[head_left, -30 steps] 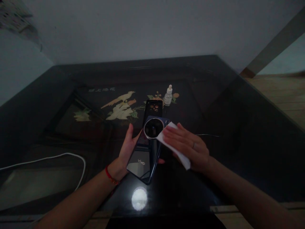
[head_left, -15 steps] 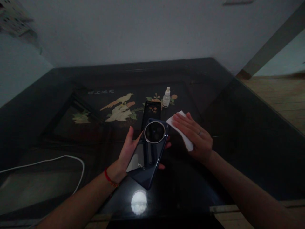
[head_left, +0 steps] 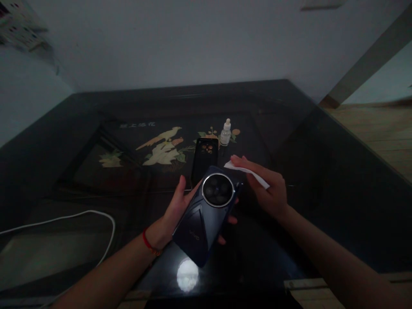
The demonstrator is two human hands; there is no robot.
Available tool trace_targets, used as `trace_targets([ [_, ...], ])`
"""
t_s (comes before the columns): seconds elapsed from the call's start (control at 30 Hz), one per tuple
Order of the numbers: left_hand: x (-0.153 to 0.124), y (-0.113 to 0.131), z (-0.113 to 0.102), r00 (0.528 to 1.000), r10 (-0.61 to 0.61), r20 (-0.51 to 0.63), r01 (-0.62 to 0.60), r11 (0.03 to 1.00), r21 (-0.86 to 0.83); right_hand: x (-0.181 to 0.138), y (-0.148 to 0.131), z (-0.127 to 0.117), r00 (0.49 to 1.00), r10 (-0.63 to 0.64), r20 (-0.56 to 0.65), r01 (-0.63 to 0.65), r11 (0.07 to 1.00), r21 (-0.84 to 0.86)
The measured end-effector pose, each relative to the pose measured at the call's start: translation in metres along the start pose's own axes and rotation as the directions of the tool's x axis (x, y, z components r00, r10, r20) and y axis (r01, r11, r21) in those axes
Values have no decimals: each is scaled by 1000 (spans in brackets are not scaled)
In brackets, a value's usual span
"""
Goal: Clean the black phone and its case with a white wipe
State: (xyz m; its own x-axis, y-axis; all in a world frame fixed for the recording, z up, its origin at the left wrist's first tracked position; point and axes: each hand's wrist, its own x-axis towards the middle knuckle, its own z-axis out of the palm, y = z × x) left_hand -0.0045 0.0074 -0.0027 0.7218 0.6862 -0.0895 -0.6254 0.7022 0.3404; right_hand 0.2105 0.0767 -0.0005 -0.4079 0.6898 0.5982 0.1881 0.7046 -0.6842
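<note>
My left hand (head_left: 174, 210) grips a dark blue phone (head_left: 206, 219) from underneath, its back turned up, with a large round camera ring near the top. A red cord is tied round that wrist. My right hand (head_left: 267, 189) holds a folded white wipe (head_left: 246, 171) pinched in its fingers, just right of the phone's top corner and apart from it. A ring sits on one finger. Both hands hover above the glossy black table (head_left: 322, 180).
A black phone case (head_left: 204, 156) lies flat behind the phone. A small clear dropper bottle (head_left: 225, 133) stands beyond it on the inlaid bird-and-flower picture. A white cable (head_left: 96, 214) curves across the table's left. Wooden floor shows at the right.
My right hand with the wipe has lifted off the camera ring and drawn back to the right. The left hand has tilted the phone and brought it slightly nearer.
</note>
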Motion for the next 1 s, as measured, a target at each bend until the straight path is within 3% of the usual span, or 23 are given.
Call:
trace_targets([
  [0.13,0,-10,-2,987,-159,31,157,985,67,4,-12,4,979,121,162,-153,968,199],
  [0.23,-1,-11,-3,985,-172,28,170,984,59,4,-13,1,976,52,210,-109,958,267],
  [0.37,0,-5,0,999,-42,-7,42,999,15,2,-7,-4,992,-58,114,32,975,219],
  [0.47,2,-4,4,1000,-18,-23,18,1000,-1,2,-6,-3,997,17,78,-30,986,166],
  [0.57,3,-9,6,999,-43,-10,44,999,27,3,-9,-2,989,76,128,-98,979,178],
  [0.7,3,-7,2,999,29,-30,-29,1000,-2,3,-8,-7,990,-18,142,-6,987,162],
  [0.8,3,-3,-1,992,108,-72,-112,992,-53,2,-3,-11,997,-13,74,9,998,60],
  [0.9,3,-6,0,987,96,-128,-106,992,-73,2,-1,-9,992,97,-76,-104,991,-84],
  [1.0,2,-15,3,982,38,-185,-52,996,-70,0,-4,-1,993,113,-44,-117,985,-126],
])
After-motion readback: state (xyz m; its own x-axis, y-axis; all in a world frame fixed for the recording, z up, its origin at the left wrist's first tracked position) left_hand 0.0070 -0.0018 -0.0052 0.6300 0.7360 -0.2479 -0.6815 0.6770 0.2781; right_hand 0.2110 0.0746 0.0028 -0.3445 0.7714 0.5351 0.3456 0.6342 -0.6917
